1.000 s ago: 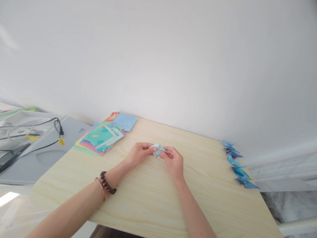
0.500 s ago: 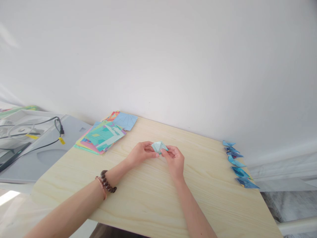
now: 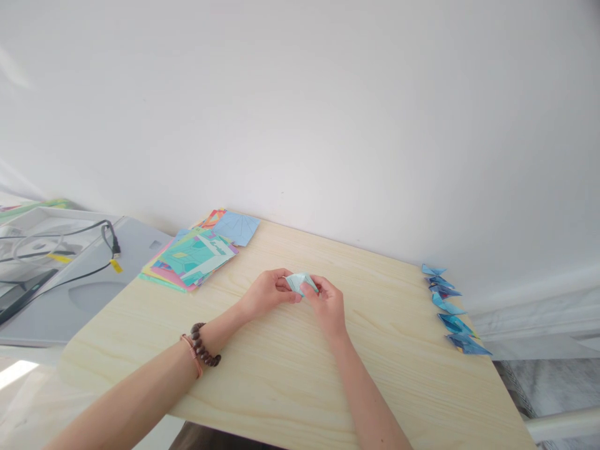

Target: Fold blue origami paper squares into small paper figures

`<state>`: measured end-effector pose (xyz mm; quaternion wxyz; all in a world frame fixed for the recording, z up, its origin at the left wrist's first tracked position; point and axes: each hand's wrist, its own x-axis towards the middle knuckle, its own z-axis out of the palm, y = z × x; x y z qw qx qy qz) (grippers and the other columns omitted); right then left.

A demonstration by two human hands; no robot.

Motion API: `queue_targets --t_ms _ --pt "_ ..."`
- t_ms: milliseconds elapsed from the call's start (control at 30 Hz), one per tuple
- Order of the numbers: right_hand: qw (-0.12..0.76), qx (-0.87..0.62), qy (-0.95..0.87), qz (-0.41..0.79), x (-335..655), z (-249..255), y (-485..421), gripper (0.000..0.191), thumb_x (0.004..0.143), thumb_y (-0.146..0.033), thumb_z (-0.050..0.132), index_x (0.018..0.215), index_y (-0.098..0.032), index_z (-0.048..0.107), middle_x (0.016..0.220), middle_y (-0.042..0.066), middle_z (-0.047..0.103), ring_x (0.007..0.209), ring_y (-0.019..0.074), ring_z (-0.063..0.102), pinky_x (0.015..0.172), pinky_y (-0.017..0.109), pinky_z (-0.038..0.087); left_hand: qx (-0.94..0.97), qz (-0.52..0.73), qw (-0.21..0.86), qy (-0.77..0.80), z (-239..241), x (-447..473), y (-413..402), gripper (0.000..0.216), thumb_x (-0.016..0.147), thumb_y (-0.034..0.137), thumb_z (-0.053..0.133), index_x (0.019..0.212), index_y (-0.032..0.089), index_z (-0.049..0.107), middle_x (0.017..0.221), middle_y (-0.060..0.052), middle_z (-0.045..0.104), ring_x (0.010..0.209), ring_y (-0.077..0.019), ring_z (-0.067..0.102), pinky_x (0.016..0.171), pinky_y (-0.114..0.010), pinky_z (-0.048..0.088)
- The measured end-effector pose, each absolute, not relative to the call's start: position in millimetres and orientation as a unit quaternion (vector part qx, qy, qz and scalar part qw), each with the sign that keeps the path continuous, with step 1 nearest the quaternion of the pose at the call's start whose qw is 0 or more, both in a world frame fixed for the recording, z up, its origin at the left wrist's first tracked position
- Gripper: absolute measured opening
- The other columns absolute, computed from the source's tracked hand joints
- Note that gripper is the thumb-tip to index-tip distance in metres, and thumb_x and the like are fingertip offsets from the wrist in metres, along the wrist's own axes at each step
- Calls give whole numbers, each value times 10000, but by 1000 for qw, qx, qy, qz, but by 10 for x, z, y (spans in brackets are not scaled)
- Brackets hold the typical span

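Between my hands is a small folded piece of origami paper (image 3: pixel 299 282), pale blue-green with creases across it, held just above the wooden table. My left hand (image 3: pixel 268 292) pinches its left side, thumb in front and fingers behind. On the right, my right hand (image 3: pixel 327 304) grips it too, its thumb pressed on the front face and the fingers curled behind. Some fingertips are hidden behind the paper.
Colourful paper sheets (image 3: pixel 194 259) lie piled at the table's back left, with a light blue sheet (image 3: pixel 237 228) beside them. Several folded blue paper pieces (image 3: pixel 450 305) line the right edge. Left of the wooden table (image 3: pixel 262 375) are a white box (image 3: pixel 60 225) and cables (image 3: pixel 112 244).
The folded paper has tilted and shifted slightly in my fingers. My right hand has moved a little to the left, its thumb now farther over the paper's face.
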<state>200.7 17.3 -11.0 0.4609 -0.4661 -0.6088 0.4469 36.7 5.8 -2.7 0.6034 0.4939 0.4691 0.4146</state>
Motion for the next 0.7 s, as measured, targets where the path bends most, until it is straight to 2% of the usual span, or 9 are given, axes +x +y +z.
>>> queue_targets --t_ms 333,533,700 --pt "468 -491 -597 429 2014 -115 167 257 725 -407 634 728 -153 677 674 6 626 625 126 483 624 252 395 504 412 601 464 -37 379 70 318 613 243 742 869 128 593 817 -50 703 790 -189 662 726 -278 497" --pt "444 -479 -631 419 2054 -85 182 267 770 -409 589 829 -170 694 739 19 634 656 131 492 635 253 396 525 417 582 461 -111 369 78 305 623 290 741 834 133 587 783 -33 688 754 -177 653 707 -272 494" --pt "433 -479 -662 381 2098 -69 198 244 793 -399 568 826 -202 707 698 7 616 629 129 479 612 247 389 563 391 571 451 -71 337 72 318 676 355 698 885 129 617 829 -51 687 782 -183 641 713 -271 493"
